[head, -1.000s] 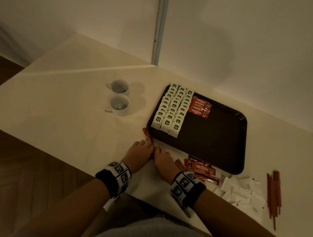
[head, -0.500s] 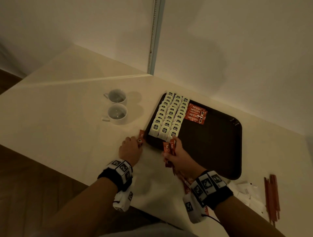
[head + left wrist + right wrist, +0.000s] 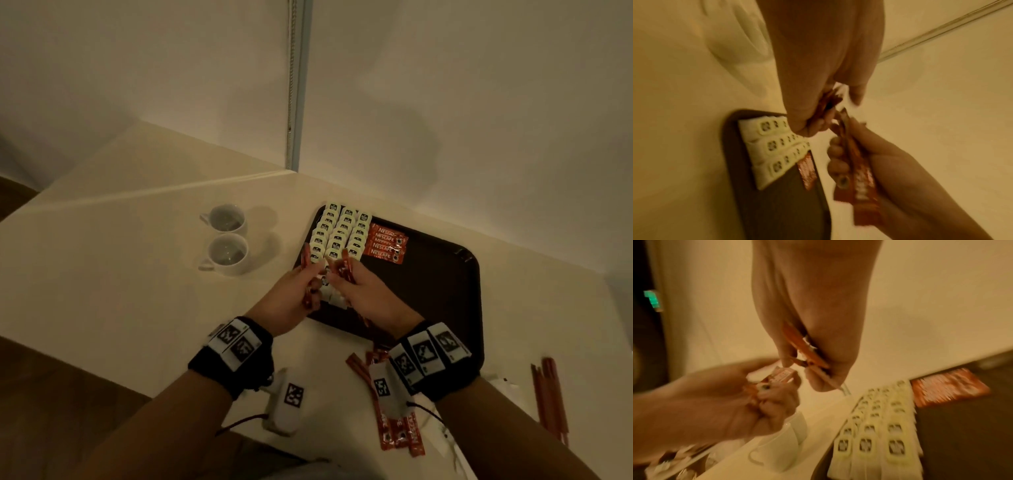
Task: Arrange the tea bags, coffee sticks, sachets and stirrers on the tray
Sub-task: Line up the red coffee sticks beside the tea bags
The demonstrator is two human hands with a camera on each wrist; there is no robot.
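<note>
**Both hands holding coffee sticks over the tray's near-left corner**

Left hand (image 3: 291, 298): fingers curled around red coffee sticks (image 3: 306, 260); 1 end pokes up past the knuckles, another shows below the palm. How many sticks it holds cannot be told.

Right hand (image 3: 368, 294): fingers and thumb curled around a small bunch of coffee sticks (image 3: 861, 183), ends fanned upward. The 2 hands nearly meet at the fingertips, above the front of the tea bag rows.

Tray (image 3: 442, 301): dark, on the pale counter (image 3: 120, 281). Tea bags (image 3: 339, 233) lie in 3 overlapping rows along its left end. Just right of them, a short stack of coffee sticks (image 3: 385, 245) lies flat on the tray.

Off the tray: loose coffee sticks (image 3: 399, 435) near the right wrist; red stirrers (image 3: 551, 397) at the far right edge; white sachets (image 3: 507, 382) partly hidden behind the right forearm. 2 white cups (image 3: 227, 253) stand left of the tray.
</note>
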